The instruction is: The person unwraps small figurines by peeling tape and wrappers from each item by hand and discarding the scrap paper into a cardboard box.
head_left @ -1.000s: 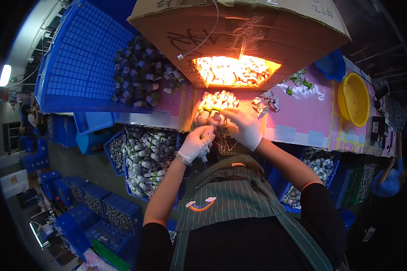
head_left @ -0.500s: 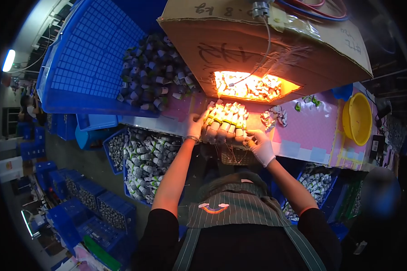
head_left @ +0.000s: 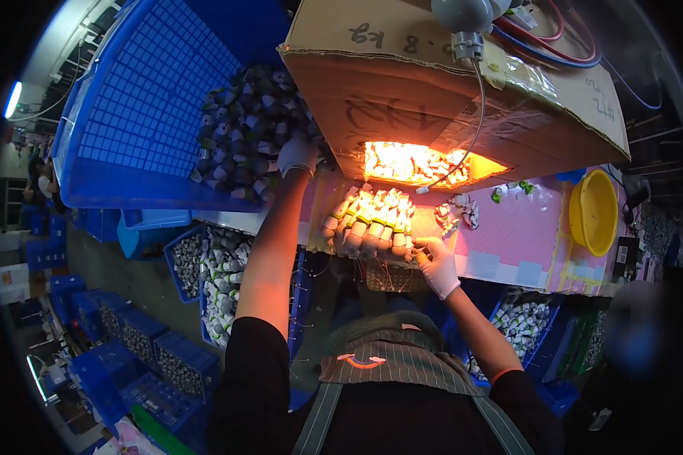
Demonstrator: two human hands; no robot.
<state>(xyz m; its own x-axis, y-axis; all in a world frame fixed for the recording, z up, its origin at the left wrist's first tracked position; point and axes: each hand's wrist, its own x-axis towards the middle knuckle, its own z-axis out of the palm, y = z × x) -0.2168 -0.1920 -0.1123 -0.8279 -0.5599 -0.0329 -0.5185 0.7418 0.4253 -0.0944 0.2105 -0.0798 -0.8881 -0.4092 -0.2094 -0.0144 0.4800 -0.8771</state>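
Observation:
My left hand (head_left: 298, 155), in a pale glove, reaches into the large blue basket (head_left: 148, 102) at the near right of its pile of small grey-and-white capped pieces (head_left: 239, 125). Its fingers are too dark to make out. At the table's front edge, my white-gloved right hand (head_left: 439, 269) is closed on a small yellow piece (head_left: 422, 258). Just left of it lies a cluster of similar pieces (head_left: 372, 220) with white tops and yellow-green bands, lit by a strong glow. Thin wires hang from the front of the cluster.
Behind the cluster stands a cardboard box (head_left: 387, 95) with a glowing opening full of white pieces. A yellow basin (head_left: 596, 212) sits on the pink table surface (head_left: 508, 227) at right. Below the table, blue crates (head_left: 184, 265) hold more pieces. A grey cable (head_left: 479, 114) hangs across the box.
My left hand has let go of the cluster's left side and moved up into the blue basket. My right hand stays at the cluster's right end. The view has shifted slightly.

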